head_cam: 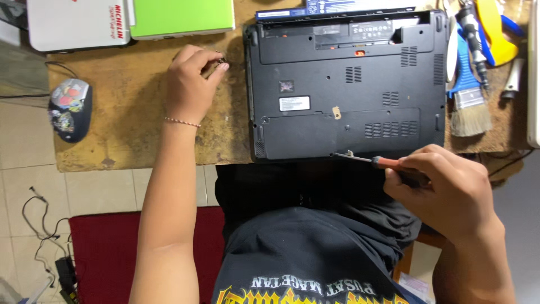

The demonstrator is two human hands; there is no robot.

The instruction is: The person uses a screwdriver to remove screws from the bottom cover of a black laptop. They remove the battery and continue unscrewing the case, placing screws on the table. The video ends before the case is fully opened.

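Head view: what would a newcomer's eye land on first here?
First, the black laptop turned bottom-up in the middle of the worn brown wooden table. Next, the right hand at the laptop's near edge, its grip closed on a red-handled screwdriver whose tip meets that edge. The left hand pinches something small beside the laptop's left side; what it is cannot be told.
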